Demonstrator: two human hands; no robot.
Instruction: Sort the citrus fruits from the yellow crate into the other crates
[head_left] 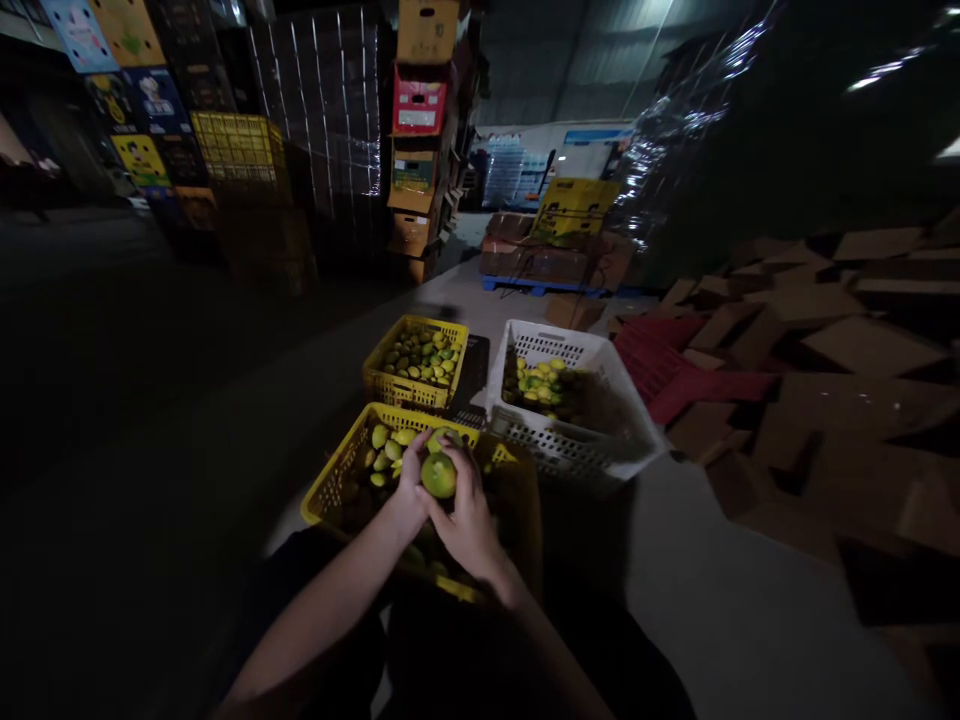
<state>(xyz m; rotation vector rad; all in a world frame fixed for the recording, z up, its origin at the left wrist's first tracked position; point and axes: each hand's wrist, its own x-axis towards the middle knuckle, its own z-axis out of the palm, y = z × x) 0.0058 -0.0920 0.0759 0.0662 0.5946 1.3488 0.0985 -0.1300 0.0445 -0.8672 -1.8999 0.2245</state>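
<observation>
Three crates: near crate (330, 490) yellow, under the hands; far crate (415, 363) yellow, just behind it; white crate (592, 400) to the right of the far one, all on the floor (750, 600).
Fruit in hand: one round green fruit (439, 475), held above the near crate, roughly over its middle.
Left hand (411, 470): curled against the left side of the fruit, fingers touching it.
Right hand (465, 510): wrapped around the fruit from the right and below, fingers closed on it.
Near crate: a scatter of green fruit shows at its left and far end; the rest lies in shadow behind the arms, so how full it is cannot be told.
Far crate: green and yellowish fruit heaped near its rim.
White crate: yellower fruit piled at its left end, the right part looks bare.
Progress, as a judgement: sorting looks well under way, since both far crates already hold fruit, while fruit left in the near crate means more remains.
Around: flattened cardboard (847, 340) heaped at right, stacked boxes (420, 130) behind.
</observation>
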